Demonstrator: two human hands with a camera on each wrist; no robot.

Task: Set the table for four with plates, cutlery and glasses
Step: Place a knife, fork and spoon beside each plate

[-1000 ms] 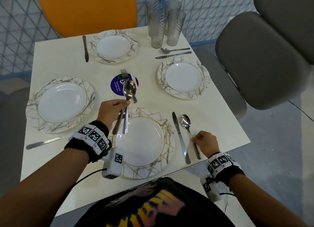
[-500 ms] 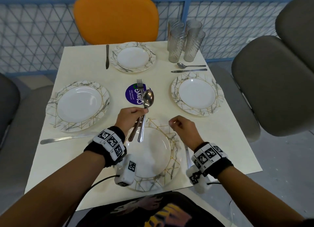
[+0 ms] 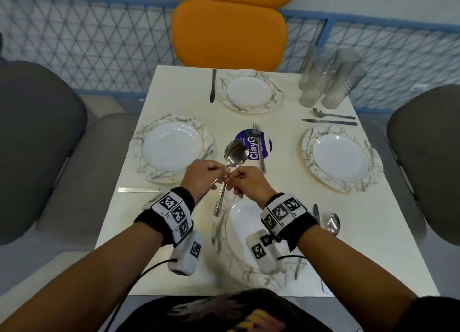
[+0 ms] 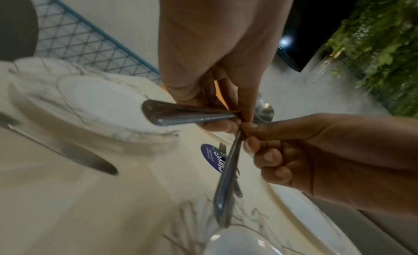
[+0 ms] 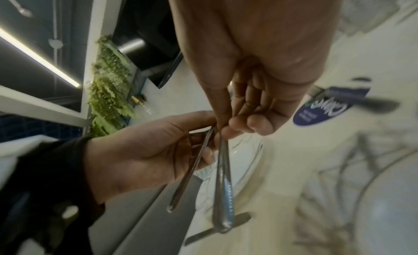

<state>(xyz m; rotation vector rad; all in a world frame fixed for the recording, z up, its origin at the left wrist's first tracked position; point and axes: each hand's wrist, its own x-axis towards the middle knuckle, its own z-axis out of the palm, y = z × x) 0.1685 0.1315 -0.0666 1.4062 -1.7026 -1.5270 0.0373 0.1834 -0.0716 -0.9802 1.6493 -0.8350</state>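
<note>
Fingers of both hands, left (image 3: 202, 176) & right (image 3: 249, 182), pinch spoon handles (image 3: 220, 199) near purple "ClayGo" sticker (image 3: 254, 145).

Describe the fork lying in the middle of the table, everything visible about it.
The fork looks like shiny silver metal, with tines at one end and a slim handle. It lies flat on the table, across the round purple sticker, tines towards the orange chair. Neither hand touches it; its tine count is unclear.
</note>
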